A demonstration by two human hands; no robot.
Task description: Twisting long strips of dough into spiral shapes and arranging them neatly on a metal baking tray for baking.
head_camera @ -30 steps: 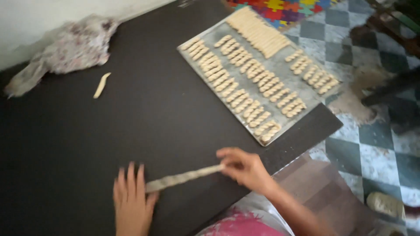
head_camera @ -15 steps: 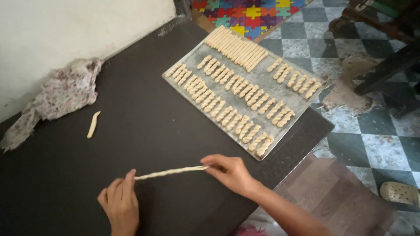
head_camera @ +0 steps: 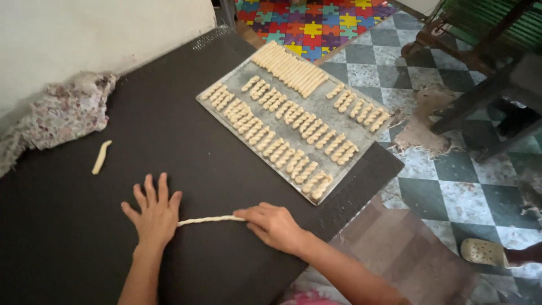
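Shorter and tighter than a moment ago, the twisted dough rope (head_camera: 210, 219) lies on the dark worktop (head_camera: 169, 141) at lower centre. Left hand (head_camera: 153, 214) presses flat, fingers spread, on its left end; right hand (head_camera: 274, 225) pinches its right end. Upper right sits the baking tray (head_camera: 333, 121) of dough twists (head_camera: 282, 144).

Dim, soft indoor light, brighter toward the upper right; slight wide-angle stretch at the edges.

Matt dark counter (head_camera: 169, 130), dull grey metal tray (head_camera: 361, 138) upper centre, soft pale dough rope (head_camera: 210, 219), crumpled floral cloth (head_camera: 56, 116) upper left
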